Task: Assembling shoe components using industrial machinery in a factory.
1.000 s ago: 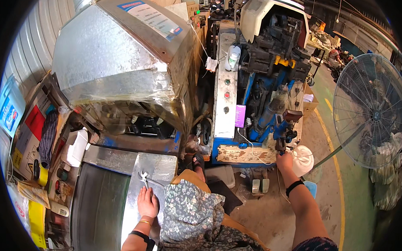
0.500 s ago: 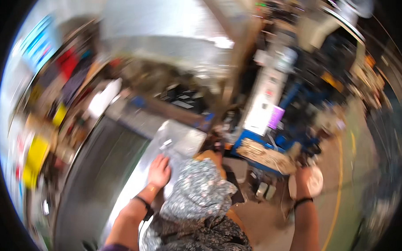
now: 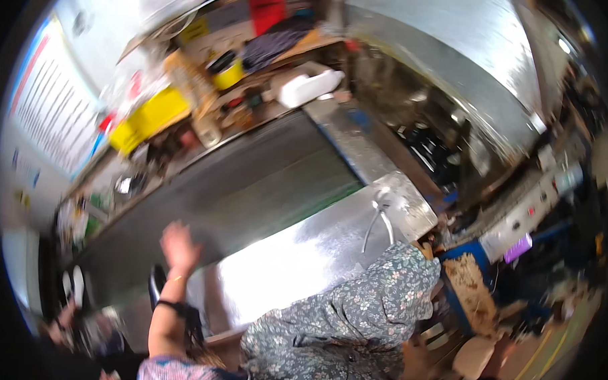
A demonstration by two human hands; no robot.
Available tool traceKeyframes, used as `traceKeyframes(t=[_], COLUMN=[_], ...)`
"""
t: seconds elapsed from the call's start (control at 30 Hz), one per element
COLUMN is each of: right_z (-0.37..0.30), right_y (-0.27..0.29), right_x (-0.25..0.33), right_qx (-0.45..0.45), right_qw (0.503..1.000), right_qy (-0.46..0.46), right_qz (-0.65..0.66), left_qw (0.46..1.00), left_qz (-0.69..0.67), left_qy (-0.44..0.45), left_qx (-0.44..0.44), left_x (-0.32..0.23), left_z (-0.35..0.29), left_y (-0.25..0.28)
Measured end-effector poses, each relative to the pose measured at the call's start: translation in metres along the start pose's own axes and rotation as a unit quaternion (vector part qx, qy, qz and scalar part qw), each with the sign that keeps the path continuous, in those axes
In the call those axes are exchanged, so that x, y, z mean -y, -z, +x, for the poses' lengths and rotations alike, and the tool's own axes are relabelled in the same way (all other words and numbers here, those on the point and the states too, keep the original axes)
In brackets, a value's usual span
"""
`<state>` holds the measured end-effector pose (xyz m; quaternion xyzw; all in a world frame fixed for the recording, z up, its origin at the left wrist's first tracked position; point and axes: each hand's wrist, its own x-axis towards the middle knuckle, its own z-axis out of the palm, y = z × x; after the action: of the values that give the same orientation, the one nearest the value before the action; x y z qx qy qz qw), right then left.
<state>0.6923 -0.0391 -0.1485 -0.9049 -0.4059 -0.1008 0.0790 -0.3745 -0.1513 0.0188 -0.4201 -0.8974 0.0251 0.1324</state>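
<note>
My left hand (image 3: 179,247) reaches over a dark conveyor belt (image 3: 251,181), fingers apart and nothing in them. Below it, a bright metal tabletop (image 3: 281,273) runs along the near side of the belt. A pair of pliers (image 3: 381,219) with pale handles lies at the tabletop's far right corner. At the lower right, my right hand (image 3: 503,350) is dim and smeared beside a round tan disc (image 3: 474,357); whether it grips the disc I cannot tell. My lap, in flowered dark cloth (image 3: 333,325), sits against the tabletop.
Behind the belt, a cluttered shelf holds a yellow bin (image 3: 149,121) and a white plastic container (image 3: 311,88). A metal-hooded machine (image 3: 456,54) stands at the far right. A blue-edged tray (image 3: 471,289) lies to my right. White shoes (image 3: 77,286) show at the left.
My view has swung left. My left hand has left the metal tabletop and is now over the belt. The right hand stays by the round disc, lower in the picture.
</note>
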Motion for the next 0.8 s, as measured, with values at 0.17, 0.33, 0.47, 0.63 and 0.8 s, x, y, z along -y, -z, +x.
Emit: traceKeyframes(t=[0.17,0.33,0.47,0.63,0.8], right_z=[-0.022,-0.032,-0.068,-0.158,-0.188], right_y=[0.057,0.068,0.067,0.189,0.257], right_x=[0.053,0.047,0.046,0.231,0.376], right_qx=[0.015,0.025,-0.025,0.054,0.407], right_qw=[0.989,0.97,0.993,0.925,0.596], right_qy=[-0.038,-0.142,-0.096,0.32,0.161], right_qz=[0.143,0.198,0.066,0.199,0.673], left_qw=[0.656,0.895,0.88,0.849,0.626], left_qz=[-0.604,-0.15,-0.014,-0.328,-0.299], left_qy=[0.343,-0.025,-0.255,-0.355,-0.72], left_qx=[0.295,0.42,0.4,0.213,-0.009], left_x=[0.119,0.089,-0.052,-0.115,-0.225], left_z=[-0.064,-0.015,-0.021,-0.015,-0.02], left_y=[0.01,-0.041,0.043,0.187,0.299])
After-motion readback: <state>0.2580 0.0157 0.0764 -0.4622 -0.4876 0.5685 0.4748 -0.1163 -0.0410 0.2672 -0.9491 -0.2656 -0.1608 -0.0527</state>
